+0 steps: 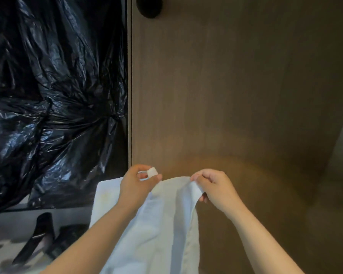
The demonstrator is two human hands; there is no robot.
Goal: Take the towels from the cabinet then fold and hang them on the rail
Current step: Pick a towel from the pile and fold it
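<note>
Holds white towel (166, 214) up at 6 o'clock, hanging before brown cabinet door (236, 95). Pinches its top edge with left hand (136, 184) at 11 o'clock and right hand (212, 186) at 1 o'clock, fingers curled on cloth. Notes black plastic bags (53, 95) at 9 o'clock; possibly hangers (38, 240) beneath, blurred.

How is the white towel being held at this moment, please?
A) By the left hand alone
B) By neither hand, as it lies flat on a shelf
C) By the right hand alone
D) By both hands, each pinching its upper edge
D: the left hand and the right hand each pinch the top edge of the white towel, which hangs down below them in front of the wooden door.
</note>
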